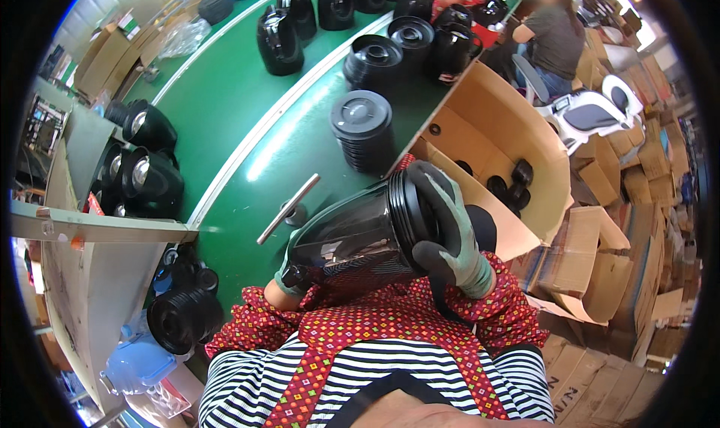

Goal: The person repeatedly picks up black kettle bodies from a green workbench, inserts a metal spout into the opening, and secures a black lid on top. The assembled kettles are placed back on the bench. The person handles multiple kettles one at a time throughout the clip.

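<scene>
Glossy black vessel (345, 225) is up in both hands, just in front of the torso at the bench's near edge. Tilted well over, wide ribbed end (401, 214) toward the right, narrow end lower left.

Right hand (450, 225) grips the ribbed end, thumb and fingers spread around its rim. Left hand (282, 274) is at the narrow end, mostly behind the body; I can't tell how its fingers close.

Handling, my read: hollow shell, stiff, light-to-moderate for its bulk. Polished wall likely slides under a smooth palm and scuffs easily; gloves should help. I'd hold by the ribs, since the grooves give bite, and cradle the taper from below. I'd not squeeze the shiny side alone, nor lever on the small dark knob (298, 276) at the narrow end; it could be the weak spot.

Outward: silver bar (289, 209) just beyond the narrow end, near the bench's near edge. Stack of dark grey lids (362, 117) near the right edge of the green bench (240, 196). Open cardboard box (551, 158) beside that edge, small black parts (517, 182) inside. Upright black vessels (279, 42) toward the far edge.
</scene>
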Motion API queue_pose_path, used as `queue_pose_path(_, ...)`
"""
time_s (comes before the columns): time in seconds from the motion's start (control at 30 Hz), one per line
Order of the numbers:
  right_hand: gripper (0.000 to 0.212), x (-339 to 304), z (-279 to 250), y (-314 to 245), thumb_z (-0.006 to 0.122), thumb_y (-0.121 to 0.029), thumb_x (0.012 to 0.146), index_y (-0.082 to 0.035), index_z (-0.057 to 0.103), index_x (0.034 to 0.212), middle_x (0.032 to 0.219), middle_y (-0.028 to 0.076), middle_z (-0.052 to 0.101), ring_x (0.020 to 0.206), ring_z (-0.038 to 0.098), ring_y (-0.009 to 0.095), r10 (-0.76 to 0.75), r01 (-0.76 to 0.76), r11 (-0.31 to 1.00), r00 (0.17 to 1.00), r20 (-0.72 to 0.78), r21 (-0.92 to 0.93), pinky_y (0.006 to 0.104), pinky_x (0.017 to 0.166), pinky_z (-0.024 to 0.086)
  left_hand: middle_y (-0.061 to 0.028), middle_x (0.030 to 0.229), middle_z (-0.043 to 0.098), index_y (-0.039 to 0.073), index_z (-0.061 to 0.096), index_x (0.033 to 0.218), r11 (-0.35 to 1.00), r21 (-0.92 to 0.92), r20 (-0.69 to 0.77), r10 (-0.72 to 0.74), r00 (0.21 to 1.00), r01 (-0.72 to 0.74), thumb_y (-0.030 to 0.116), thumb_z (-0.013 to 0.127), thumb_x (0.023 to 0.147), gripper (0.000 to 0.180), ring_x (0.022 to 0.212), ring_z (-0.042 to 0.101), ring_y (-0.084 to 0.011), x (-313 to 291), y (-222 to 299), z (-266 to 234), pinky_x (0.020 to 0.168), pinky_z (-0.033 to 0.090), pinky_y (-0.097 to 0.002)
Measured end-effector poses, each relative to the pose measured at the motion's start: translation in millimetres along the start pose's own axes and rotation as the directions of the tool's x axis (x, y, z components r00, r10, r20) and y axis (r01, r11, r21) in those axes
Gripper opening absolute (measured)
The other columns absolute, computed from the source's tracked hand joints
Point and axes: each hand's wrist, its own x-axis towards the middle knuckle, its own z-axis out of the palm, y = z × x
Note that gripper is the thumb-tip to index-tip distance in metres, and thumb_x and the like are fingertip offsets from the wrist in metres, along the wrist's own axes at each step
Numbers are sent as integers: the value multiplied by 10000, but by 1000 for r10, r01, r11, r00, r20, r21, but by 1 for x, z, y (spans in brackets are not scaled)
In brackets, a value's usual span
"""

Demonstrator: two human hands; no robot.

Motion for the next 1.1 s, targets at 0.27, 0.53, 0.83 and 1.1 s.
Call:
queue_pose_path(0.27, 1012, -46, -18, 0, 816, -574, 829, -11, 449, 1585, 1626, 287, 353, 1486, 367, 436, -160, 161, 987, 986, -51, 16, 541, 1227, 261, -180, 1453, 606, -6, 548, 1463, 964, 251, 93, 61, 994, -83, 204, 730, 976, 561, 1193, 679, -263, 10, -3, 18, 1081, 530, -419)
queue_pose_path(0.53, 650, -47, -22, 2, 416, -509, 1135, 7, 515, 1518, 1500, 160, 556, 1347, 547, 212, 705, -535, 300, 682, 194, 789, 321, 1175, 400, -213, 1233, 720, -88, 624, 1341, 323, 920, -44, 651, 758, -224, -2, 793, 856, 520, 1082, 724, -258, 5, 109, 37, 955, 585, -369)
queue_pose_path(0.83, 825, -68, -47, -6, 519, -545, 1064, 3, 300, 1640, 1657, 242, 344, 1545, 337, 335, -71, 109, 966, 984, -165, 235, 463, 1259, 266, -154, 1172, 773, -41, 720, 1219, 249, 907, 238, 361, 901, -340, 296, 870, 794, 562, 1117, 727, -205, 22, 84, 10, 1281, 311, -525)
queue_pose_path(1.1, 829, -69, -24, 6, 523, -611, 1049, -39, 339, 1622, 1483, 127, 575, 1324, 596, 208, 352, -197, 368, 934, 60, 909, 390, 1148, 475, -349, 1407, 601, -90, 688, 1215, 173, 931, 99, 727, 680, -321, 77, 839, 844, 434, 1141, 710, -368, 11, 125, 43, 1010, 578, -488)
